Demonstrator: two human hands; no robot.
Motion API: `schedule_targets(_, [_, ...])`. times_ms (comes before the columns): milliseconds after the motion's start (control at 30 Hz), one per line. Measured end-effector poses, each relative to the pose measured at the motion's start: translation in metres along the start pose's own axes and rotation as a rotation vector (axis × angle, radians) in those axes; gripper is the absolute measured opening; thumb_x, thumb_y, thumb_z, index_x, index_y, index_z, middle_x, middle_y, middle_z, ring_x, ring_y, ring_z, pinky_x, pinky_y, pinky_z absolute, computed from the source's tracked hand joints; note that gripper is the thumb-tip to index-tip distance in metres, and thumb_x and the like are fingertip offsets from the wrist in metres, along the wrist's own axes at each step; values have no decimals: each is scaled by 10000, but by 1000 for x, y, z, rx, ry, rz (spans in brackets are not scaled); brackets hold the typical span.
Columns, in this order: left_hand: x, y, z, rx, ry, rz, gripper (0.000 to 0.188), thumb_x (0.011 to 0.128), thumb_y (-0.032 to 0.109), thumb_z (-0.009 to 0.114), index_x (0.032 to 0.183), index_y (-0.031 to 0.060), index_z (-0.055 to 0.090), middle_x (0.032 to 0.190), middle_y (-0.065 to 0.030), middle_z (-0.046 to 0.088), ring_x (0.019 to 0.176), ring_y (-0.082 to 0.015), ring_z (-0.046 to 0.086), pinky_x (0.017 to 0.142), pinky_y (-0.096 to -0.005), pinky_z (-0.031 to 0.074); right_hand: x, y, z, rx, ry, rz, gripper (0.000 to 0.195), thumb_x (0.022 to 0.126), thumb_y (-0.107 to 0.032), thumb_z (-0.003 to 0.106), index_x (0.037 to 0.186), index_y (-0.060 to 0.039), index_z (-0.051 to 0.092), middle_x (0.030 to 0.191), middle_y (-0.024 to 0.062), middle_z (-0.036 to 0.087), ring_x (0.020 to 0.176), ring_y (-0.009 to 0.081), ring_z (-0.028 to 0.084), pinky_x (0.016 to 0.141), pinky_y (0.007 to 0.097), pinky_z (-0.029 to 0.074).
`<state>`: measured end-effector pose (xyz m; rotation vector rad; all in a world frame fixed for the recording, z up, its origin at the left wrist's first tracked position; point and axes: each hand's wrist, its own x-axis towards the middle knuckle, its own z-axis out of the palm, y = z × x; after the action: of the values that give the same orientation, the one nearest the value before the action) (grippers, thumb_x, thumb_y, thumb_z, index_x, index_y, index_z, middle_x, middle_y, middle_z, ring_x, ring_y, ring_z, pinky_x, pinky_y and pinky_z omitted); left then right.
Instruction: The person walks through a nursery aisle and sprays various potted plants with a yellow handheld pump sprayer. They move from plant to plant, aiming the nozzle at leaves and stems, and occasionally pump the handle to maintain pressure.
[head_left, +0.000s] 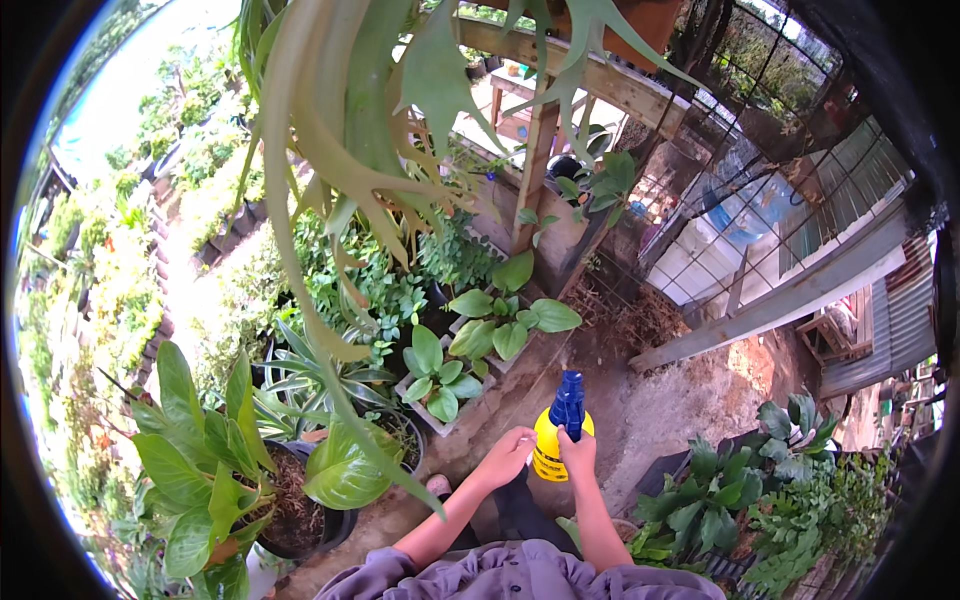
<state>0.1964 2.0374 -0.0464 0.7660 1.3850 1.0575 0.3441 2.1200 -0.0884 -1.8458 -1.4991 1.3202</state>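
A yellow pressure spray bottle with a blue pump head stands out in front of my body. My right hand grips it at the blue handle, thumb on top. Beside the bottle's left side is my left hand, its fingers curled; whether they touch the bottle is unclear. Just ahead of the bottle, potted plants with broad green leaves grow in a square grey planter. Long fronds of a staghorn fern hang close overhead, across the upper left.
At the lower left stands a large-leaved plant in a black pot. Wire mesh and a slanting beam are on the right. Leafy plants crowd the lower right. A wooden post rises ahead, beyond the dirt floor.
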Motion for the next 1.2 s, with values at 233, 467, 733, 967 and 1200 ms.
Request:
schedule_targets(233, [83, -3, 33, 66, 179, 138, 355, 884, 163, 515, 1182, -12, 432, 1096, -151, 516, 1042, -214, 489, 906, -303, 375, 45, -23, -27, -254, -202, -180, 291, 725, -264, 663, 765, 23, 629, 611, 166, 595, 566, 255, 609, 552, 344, 445])
schedule_targets(467, [108, 20, 25, 161, 226, 110, 376, 880, 146, 516, 1208, -10, 418, 1204, -159, 483, 1149, -248, 457, 958, -323, 347, 86, -51, -25, -326, -315, -217, 304, 730, -282, 647, 783, 17, 631, 620, 161, 599, 595, 241, 615, 575, 346, 449])
schedule_targets(733, [127, 61, 23, 516, 284, 238, 494, 858, 256, 514, 1256, -11, 396, 1297, -213, 408, 1196, -364, 394, 997, -400, 308, 123, -96, -11, -62, -249, -179, 269, 752, -252, 644, 810, 11, 642, 617, 139, 608, 567, 208, 604, 560, 329, 443])
schedule_targets(967, [129, 52, 20, 334, 350, 263, 509, 862, 230, 523, 1265, -39, 369, 1298, -222, 399, 1216, -344, 379, 1003, -386, 301, 121, -95, -7, -131, -300, -310, 254, 719, -217, 675, 881, -22, 655, 713, 157, 637, 669, 253, 635, 636, 332, 468])
schedule_targets(1200, [82, 4, 22, 347, 389, 134, 528, 837, 269, 543, 1236, -38, 387, 1221, -243, 432, 1153, -388, 415, 975, -414, 335, 85, -42, 7, -248, -460, -223, 280, 727, -259, 676, 868, -18, 655, 664, 169, 622, 633, 271, 630, 584, 349, 455])
